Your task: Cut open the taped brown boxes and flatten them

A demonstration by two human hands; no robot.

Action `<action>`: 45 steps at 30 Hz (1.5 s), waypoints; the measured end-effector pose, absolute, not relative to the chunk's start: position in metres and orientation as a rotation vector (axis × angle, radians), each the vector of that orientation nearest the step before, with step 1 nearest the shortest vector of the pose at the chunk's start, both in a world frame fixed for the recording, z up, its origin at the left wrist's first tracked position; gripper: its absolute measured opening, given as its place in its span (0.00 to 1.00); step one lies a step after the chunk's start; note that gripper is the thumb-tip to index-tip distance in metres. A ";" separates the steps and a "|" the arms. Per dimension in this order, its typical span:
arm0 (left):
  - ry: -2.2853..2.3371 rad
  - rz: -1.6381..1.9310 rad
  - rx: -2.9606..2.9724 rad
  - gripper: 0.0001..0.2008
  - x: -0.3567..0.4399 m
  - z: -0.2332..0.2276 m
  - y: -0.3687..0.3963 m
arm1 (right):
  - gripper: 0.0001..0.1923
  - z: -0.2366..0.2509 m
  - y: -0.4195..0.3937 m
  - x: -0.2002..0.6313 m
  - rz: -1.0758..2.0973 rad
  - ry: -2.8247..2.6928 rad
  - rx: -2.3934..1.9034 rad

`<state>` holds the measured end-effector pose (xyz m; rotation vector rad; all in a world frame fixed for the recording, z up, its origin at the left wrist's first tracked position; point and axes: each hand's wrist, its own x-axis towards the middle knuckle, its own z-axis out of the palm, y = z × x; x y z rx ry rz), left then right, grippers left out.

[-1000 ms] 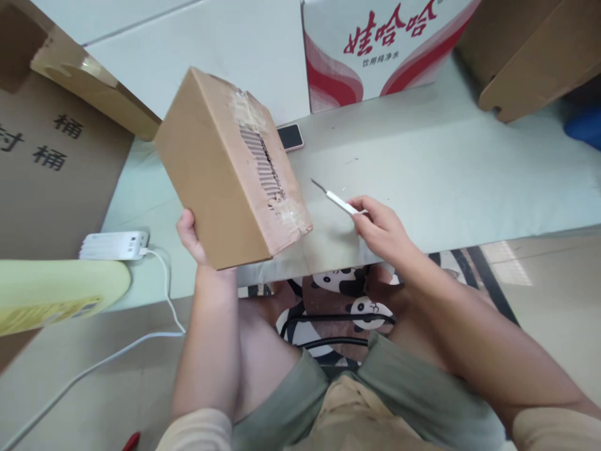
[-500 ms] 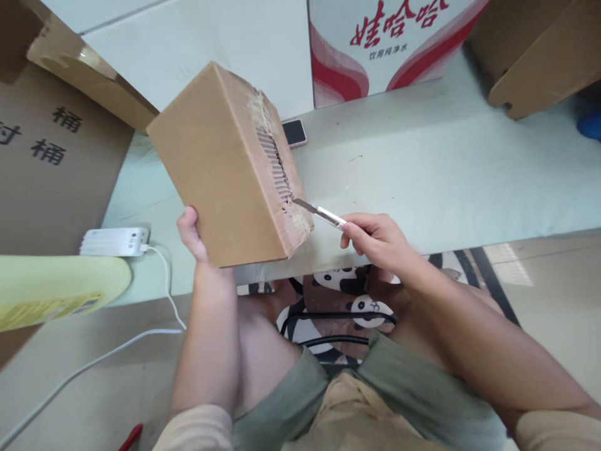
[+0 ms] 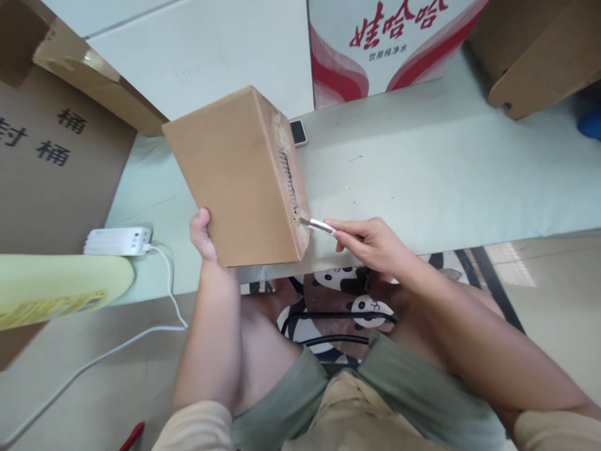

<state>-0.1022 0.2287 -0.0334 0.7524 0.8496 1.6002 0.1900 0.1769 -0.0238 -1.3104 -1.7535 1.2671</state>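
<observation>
A brown cardboard box [image 3: 235, 188] is held up tilted over the near edge of the bench, gripped at its lower left corner by my left hand [image 3: 204, 235]. The thumb shows on the near face; the other fingers are hidden behind the box. Torn paper and bare corrugation run along its right side. My right hand [image 3: 364, 241] is closed round a white utility knife [image 3: 323, 227] with its blade out. The blade tip meets the lower part of that torn side; how deep it goes I cannot tell.
On the pale green covered bench [image 3: 446, 169] lie a phone [image 3: 298, 133] and a white power bank [image 3: 117, 241] with a cable. A printed white and red carton [image 3: 380, 56] stands behind. Large brown cartons flank both sides. A yellow-green object [image 3: 61, 285] juts in from the left.
The box has turned and shifted to the right, showing less of its torn side. My right hand has moved slightly left and down with the knife, whose blade shows shorter now.
</observation>
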 end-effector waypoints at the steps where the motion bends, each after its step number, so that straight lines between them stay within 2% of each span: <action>1: 0.861 1.592 0.746 0.25 -0.102 -0.034 0.229 | 0.24 -0.023 0.176 0.189 1.277 -1.765 -1.305; 6: 0.833 1.725 0.759 0.23 -0.102 -0.033 0.233 | 0.25 -0.020 0.175 0.189 1.311 -1.723 -1.316; 12: 0.786 1.704 0.743 0.18 -0.101 -0.031 0.233 | 0.24 -0.016 0.175 0.192 1.411 -1.728 -1.307; 18: 0.705 1.787 0.808 0.20 -0.099 -0.023 0.237 | 0.22 -0.015 0.171 0.195 1.515 -1.874 -1.147; 22: 0.658 1.763 0.841 0.21 -0.100 -0.020 0.236 | 0.19 -0.014 0.171 0.202 1.415 -1.591 -1.211; 28: 0.779 1.606 0.795 0.24 -0.103 -0.018 0.228 | 0.19 -0.026 0.180 0.205 1.054 -1.173 -1.250; 36: 0.983 1.437 0.740 0.22 -0.102 -0.017 0.211 | 0.27 -0.021 0.175 0.199 1.073 -1.221 -1.151; 45: 1.146 1.252 0.727 0.25 -0.114 -0.032 0.209 | 0.27 -0.024 0.173 0.199 1.236 -1.408 -1.182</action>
